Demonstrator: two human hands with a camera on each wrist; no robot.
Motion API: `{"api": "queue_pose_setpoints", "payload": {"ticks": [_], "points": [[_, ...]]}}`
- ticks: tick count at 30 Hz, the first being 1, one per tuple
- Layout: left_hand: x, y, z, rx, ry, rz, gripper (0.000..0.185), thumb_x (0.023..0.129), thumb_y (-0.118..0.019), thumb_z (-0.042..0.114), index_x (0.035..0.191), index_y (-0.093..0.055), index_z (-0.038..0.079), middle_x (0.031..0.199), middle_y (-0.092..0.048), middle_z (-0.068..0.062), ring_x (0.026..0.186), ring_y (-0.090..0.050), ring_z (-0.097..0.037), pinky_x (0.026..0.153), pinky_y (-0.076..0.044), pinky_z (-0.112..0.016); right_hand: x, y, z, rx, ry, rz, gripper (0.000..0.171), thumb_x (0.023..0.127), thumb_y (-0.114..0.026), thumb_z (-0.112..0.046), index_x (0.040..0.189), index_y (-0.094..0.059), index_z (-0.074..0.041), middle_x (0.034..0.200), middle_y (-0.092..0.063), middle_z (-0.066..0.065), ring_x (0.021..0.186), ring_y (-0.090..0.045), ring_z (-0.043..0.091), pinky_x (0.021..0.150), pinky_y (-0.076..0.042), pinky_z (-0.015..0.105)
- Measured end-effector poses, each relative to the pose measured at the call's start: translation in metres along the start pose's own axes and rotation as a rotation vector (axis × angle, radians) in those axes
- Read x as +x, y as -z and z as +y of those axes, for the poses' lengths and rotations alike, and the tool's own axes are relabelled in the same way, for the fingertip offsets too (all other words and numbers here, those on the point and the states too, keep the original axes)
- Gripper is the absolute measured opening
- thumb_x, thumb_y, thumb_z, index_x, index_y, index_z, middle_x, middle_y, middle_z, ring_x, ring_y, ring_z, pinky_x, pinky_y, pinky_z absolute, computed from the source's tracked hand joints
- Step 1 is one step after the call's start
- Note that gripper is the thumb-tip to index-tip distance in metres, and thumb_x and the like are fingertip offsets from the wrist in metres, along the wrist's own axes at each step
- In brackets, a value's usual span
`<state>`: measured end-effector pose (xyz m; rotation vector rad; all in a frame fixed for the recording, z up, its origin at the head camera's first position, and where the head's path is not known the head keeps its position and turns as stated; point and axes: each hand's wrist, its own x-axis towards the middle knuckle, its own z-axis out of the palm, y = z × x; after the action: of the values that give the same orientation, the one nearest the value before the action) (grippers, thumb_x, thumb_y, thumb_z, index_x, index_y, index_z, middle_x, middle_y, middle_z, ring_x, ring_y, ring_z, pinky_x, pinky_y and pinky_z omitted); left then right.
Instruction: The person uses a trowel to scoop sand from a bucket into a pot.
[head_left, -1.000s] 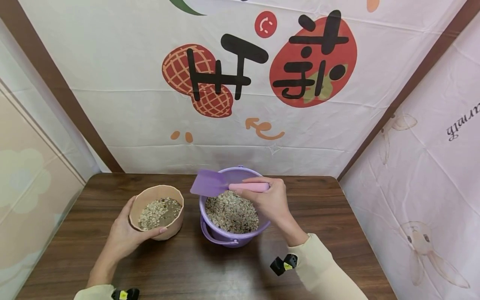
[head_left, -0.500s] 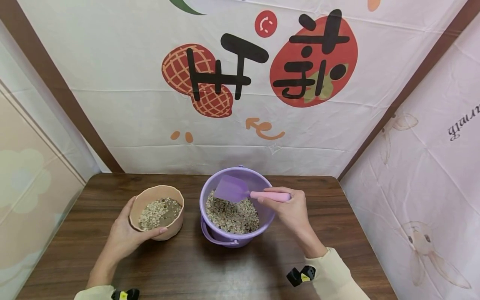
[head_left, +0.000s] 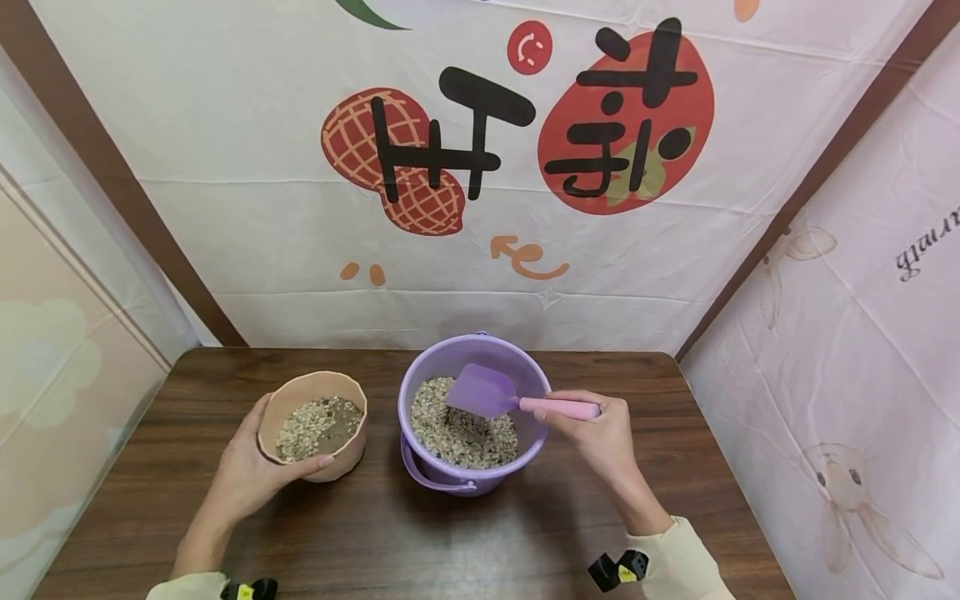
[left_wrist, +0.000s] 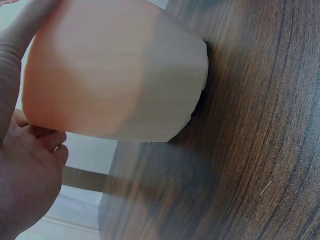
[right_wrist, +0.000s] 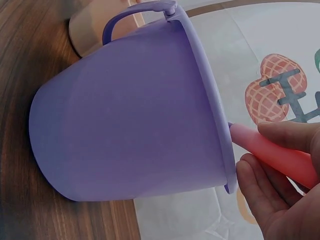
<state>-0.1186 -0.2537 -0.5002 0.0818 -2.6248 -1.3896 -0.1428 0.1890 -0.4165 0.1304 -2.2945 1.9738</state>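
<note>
My right hand (head_left: 600, 433) grips the pink handle of a toy shovel (head_left: 482, 391) with a purple blade. The blade hangs inside a purple bucket (head_left: 437, 479), over a mix of pale and dark gravel (head_left: 457, 433). In the right wrist view the fingers (right_wrist: 260, 187) are right at the bucket's rim, and the bucket's wall hides the blade. My left hand (head_left: 243, 471) holds a peach-coloured pot (head_left: 348, 458) round its side, thumb across the near wall. Gravel (head_left: 307, 429) covers the left part inside the pot, with a smoother grey-brown patch to its right.
Both containers stand on a dark wood-grain table (head_left: 360, 542), the pot left of the bucket. The bucket's handle (head_left: 435, 479) hangs down on its near left side. A printed white cloth (head_left: 300, 250) rises behind the table, and another printed cloth (head_left: 825, 400) hangs at the right.
The right hand and shovel have moved right and toward me, bringing the blade from over the bucket's left rim to inside the bucket. The left hand and pot have stayed in place.
</note>
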Motion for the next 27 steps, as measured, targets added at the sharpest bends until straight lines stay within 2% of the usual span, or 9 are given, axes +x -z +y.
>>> {"api": "queue_pose_setpoints", "payload": {"ticks": [4,6,12,16,20,24,27], "points": [[0.000,-0.001,-0.001,-0.002,-0.026,0.009,0.126,0.062,-0.099,0.032,0.161,-0.024,0.009,0.144,-0.046,-0.027,0.127,-0.045,-0.044,0.097,-0.037,-0.063,-0.001,0.001,0.000,-0.015,-0.005,0.012,0.039,0.074,-0.092,-0.012,0.106,-0.077,0.005,0.087,-0.078,0.007,0.094,-0.075,0.024,0.075,-0.060,0.027],[0.001,-0.001,-0.001,0.001,-0.029,0.003,0.128,0.063,-0.099,0.032,0.161,-0.022,0.006,0.147,-0.043,-0.029,0.129,-0.044,-0.046,0.099,-0.036,-0.065,-0.002,0.002,0.000,-0.017,-0.009,0.016,0.038,0.074,-0.092,-0.011,0.105,-0.077,0.005,0.087,-0.078,0.007,0.093,-0.075,0.023,0.075,-0.060,0.027],[0.002,0.005,0.007,0.076,-0.028,-0.009,0.139,0.064,-0.097,0.039,0.162,-0.007,0.000,0.159,-0.020,-0.035,0.140,-0.027,-0.057,0.105,-0.027,-0.075,-0.002,0.003,0.001,-0.010,-0.018,0.023,0.038,0.074,-0.092,-0.010,0.105,-0.077,0.006,0.086,-0.078,0.007,0.093,-0.075,0.023,0.076,-0.059,0.026],[0.003,0.008,0.024,0.091,-0.062,0.000,0.140,0.063,-0.097,0.042,0.164,-0.007,0.007,0.164,-0.013,-0.030,0.144,-0.020,-0.057,0.106,-0.023,-0.077,-0.003,0.004,0.002,-0.017,-0.028,0.035,0.037,0.074,-0.092,-0.011,0.105,-0.078,0.004,0.086,-0.078,0.006,0.094,-0.074,0.023,0.076,-0.059,0.026],[0.003,0.003,0.048,0.045,-0.122,-0.027,0.139,0.063,-0.098,0.040,0.165,-0.008,0.015,0.166,-0.013,-0.024,0.146,-0.019,-0.053,0.108,-0.021,-0.076,-0.003,0.004,0.002,-0.014,-0.037,0.033,0.037,0.074,-0.093,-0.013,0.105,-0.079,0.002,0.086,-0.078,0.007,0.096,-0.074,0.023,0.077,-0.059,0.026],[0.002,-0.008,0.069,-0.001,-0.156,-0.106,0.139,0.063,-0.098,0.039,0.165,-0.006,0.023,0.166,-0.014,-0.023,0.147,-0.019,-0.048,0.110,-0.024,-0.073,-0.002,0.004,0.003,-0.013,-0.039,0.025,0.038,0.074,-0.092,-0.013,0.106,-0.078,0.003,0.087,-0.078,0.007,0.097,-0.074,0.023,0.078,-0.058,0.025],[0.002,-0.020,0.081,-0.022,-0.179,-0.168,0.138,0.063,-0.098,0.042,0.165,-0.007,0.024,0.165,-0.018,-0.024,0.147,-0.022,-0.045,0.111,-0.026,-0.070,-0.002,0.004,0.003,-0.017,-0.040,0.028,0.039,0.074,-0.092,-0.013,0.106,-0.078,0.003,0.087,-0.078,0.007,0.096,-0.074,0.023,0.077,-0.058,0.025]]}}
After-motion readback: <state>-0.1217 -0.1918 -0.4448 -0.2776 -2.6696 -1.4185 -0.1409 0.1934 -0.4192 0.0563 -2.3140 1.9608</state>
